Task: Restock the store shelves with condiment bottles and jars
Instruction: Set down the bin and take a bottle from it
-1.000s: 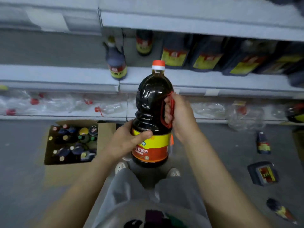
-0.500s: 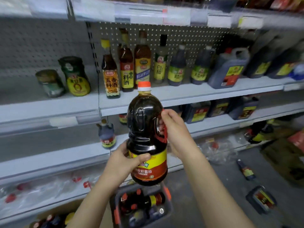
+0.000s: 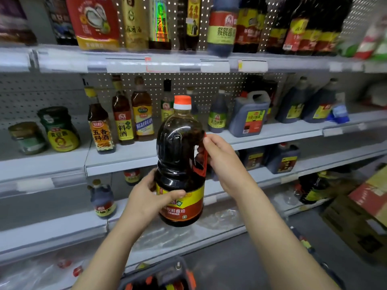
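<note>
Dark sauce bottle (image 3: 179, 164) gripped by handle (image 3: 201, 167) in right hand (image 3: 222, 158), clasped low by left hand (image 3: 151, 198); shelf bottles (image 3: 123, 120) could be toppled if shoved in.

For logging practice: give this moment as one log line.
left hand: holds soy sauce bottle low | right hand: grips red handle | bottle: upright, unshelved

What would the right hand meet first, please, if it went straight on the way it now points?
Beyond the soy sauce bottle the right hand holds, probably the black-capped bottle on the middle shelf behind; depth is unclear.
</note>
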Demonstrator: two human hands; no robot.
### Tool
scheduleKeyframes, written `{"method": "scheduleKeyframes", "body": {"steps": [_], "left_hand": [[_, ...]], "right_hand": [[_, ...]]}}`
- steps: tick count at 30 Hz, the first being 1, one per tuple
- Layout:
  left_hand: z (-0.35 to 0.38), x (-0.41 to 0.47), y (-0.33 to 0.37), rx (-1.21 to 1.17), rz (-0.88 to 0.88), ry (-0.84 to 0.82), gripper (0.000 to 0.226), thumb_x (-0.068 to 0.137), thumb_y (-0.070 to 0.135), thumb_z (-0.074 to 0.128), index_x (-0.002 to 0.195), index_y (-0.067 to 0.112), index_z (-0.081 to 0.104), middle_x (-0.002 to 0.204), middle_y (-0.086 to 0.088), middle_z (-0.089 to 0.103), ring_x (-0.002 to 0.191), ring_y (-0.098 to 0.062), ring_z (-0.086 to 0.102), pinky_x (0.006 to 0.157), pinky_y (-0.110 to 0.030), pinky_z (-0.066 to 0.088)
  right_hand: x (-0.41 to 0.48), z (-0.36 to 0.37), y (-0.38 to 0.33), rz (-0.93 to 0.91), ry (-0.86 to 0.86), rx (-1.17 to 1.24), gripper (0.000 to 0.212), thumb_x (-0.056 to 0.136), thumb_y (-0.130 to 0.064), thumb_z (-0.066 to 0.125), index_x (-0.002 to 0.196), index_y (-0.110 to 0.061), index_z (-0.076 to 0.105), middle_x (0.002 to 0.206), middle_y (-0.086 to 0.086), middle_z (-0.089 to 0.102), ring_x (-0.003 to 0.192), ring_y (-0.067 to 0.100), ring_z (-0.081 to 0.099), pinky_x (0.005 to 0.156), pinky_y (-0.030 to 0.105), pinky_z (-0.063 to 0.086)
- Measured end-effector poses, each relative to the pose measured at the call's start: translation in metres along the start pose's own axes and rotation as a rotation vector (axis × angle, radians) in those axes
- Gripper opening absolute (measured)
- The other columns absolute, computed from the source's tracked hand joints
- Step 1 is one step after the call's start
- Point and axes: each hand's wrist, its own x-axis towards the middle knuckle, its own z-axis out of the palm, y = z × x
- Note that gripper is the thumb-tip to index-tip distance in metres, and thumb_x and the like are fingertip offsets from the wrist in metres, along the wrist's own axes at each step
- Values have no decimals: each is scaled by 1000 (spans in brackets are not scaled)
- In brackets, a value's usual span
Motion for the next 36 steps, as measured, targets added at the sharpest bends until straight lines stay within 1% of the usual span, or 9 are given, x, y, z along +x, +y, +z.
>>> {"method": "scheduleKeyframes", "body": {"steps": [4, 7, 12, 15, 20, 23, 25, 29, 36], "left_hand": [[56, 6, 18, -31, -15, 3, 50, 68, 14, 84, 101, 42, 59, 88, 27, 66, 80, 15, 62, 65, -9, 46], [98, 10, 34, -73, -20, 34, 48, 65, 18, 84, 101, 41, 61, 91, 25, 69, 86, 10, 64, 69, -12, 47], [142, 17, 53, -100, -16, 65, 54, 66, 23, 85, 113, 35, 61, 107, 17, 68, 100, -1, 63, 80, -23, 50], [153, 25, 55, -71, -10, 70, 63, 61, 28, 89, 117, 33, 61, 111, 15, 68, 104, -5, 63, 86, -28, 51], [164, 46, 58, -4, 39, 22, 53, 63, 25, 88, 96, 50, 55, 101, 25, 64, 101, 2, 59, 84, -25, 49], [170, 66, 61, 23, 58, -22, 63, 60, 32, 90, 111, 46, 56, 110, 21, 65, 106, -6, 60, 89, -34, 52], [175, 76, 62, 13, 71, -39, 66, 61, 30, 89, 116, 43, 54, 111, 20, 65, 105, -5, 60, 89, -36, 53], [185, 99, 63, 17, 112, -108, 64, 63, 28, 87, 114, 44, 52, 109, 25, 61, 105, 1, 56, 87, -29, 50], [222, 133, 66, 32, 102, -197, 62, 64, 28, 87, 117, 39, 55, 110, 22, 64, 105, 0, 58, 88, -28, 51]], "right_hand": [[5, -62, -13, -49, -48, -21, 22, 103, -27, 40, 99, -26, 62, 96, -2, 66, 93, 14, 62, 91, 36, 50], [11, -100, -24, -53, -91, 27, 21, 103, -26, 41, 102, -22, 61, 104, 5, 65, 99, 18, 62, 91, 36, 51], [18, -136, -42, -52, -126, 287, 24, 103, -14, 39, 83, -15, 52, 72, -3, 53, 59, 2, 52, 57, 15, 44], [25, -149, -41, -55, -110, 413, 27, 100, -9, 39, 76, -15, 48, 64, -5, 51, 51, 0, 50, 49, 14, 42], [38, -166, -30, -39, -17, 509, 26, 97, -12, 39, 73, -18, 48, 66, -5, 42, 60, 6, 39, 50, 14, 41], [46, -173, -30, -28, 53, 561, 27, 96, -13, 40, 71, -18, 50, 64, -6, 42, 60, 7, 38, 47, 14, 42], [53, -179, -29, -43, 74, 570, 26, 95, -13, 41, 72, -16, 52, 65, -4, 44, 62, 9, 40, 52, 17, 42], [68, -195, -25, -79, 85, 562, 21, 94, -15, 41, 78, -12, 54, 69, 1, 48, 64, 13, 45, 60, 23, 41], [90, -234, -23, -97, 166, 589, 21, 93, -10, 41, 75, -13, 50, 58, -4, 48, 50, 7, 45, 48, 17, 40]]}}
